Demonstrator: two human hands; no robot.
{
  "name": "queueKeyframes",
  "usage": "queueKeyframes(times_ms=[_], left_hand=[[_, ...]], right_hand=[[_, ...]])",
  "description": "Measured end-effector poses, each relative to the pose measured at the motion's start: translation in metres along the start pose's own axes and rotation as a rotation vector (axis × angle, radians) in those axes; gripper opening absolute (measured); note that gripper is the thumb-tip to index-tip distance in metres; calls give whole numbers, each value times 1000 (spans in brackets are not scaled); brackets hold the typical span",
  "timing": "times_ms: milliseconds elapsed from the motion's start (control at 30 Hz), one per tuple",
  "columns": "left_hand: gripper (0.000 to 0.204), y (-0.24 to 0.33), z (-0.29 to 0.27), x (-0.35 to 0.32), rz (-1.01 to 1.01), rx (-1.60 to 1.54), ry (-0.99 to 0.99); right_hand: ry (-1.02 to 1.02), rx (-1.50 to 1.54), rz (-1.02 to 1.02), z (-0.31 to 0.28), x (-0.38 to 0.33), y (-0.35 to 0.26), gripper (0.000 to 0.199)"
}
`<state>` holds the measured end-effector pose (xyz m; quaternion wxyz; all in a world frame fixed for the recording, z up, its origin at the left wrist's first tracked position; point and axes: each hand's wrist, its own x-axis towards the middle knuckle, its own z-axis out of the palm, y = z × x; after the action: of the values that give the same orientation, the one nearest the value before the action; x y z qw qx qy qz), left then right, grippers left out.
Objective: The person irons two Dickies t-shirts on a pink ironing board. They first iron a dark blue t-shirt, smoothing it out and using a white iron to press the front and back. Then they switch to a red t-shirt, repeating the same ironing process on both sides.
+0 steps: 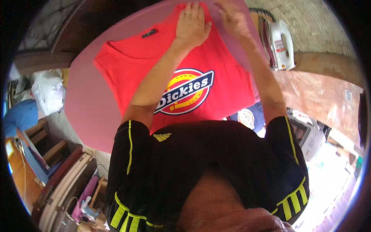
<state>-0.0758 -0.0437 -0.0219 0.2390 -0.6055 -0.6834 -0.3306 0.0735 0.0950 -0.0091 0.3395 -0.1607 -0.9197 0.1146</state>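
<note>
A red sleeveless shirt (135, 69) with a round printed emblem lies spread over a pink padded ironing board (83, 102). Its neckline, with a small dark label, points toward the far left. My left hand (193, 25) rests flat on the shirt's far end, fingers stretched out and thumb apart. Just to its right, my right hand (234, 21) hovers by the shirt's far right edge over the board. That hand is a little blurred, its fingers look loosely spread, and nothing shows in them.
A white iron (282, 45) stands on a rest beyond the board's right side. A dark cloth with a round print (247, 117) shows under the shirt's near right edge. At the left are a white plastic bag (48, 92) and stacked wooden pieces (63, 185).
</note>
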Motion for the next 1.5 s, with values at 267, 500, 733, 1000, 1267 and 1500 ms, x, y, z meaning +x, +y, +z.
queueKeyframes(times_ms=[267,500,733,1000,1267,1500], left_hand=[[68,3,-5,2,-82,80,-355],[67,-1,-11,-4,-90,176,-385],[66,0,-7,-10,-105,206,-410],[65,-6,-3,-9,-52,184,-330],[62,-6,6,-4,-45,133,-269],[52,-53,3,9,72,103,-244]], right_hand=[[-128,-533,569,-171,-81,28,46],[-63,-519,418,-201,-87,80,50],[-354,125,989,-209,-88,111,38],[-195,-127,589,-237,-59,-61,30],[-220,-90,678,-170,-112,-173,34],[-107,-154,579,-135,-104,-176,31]])
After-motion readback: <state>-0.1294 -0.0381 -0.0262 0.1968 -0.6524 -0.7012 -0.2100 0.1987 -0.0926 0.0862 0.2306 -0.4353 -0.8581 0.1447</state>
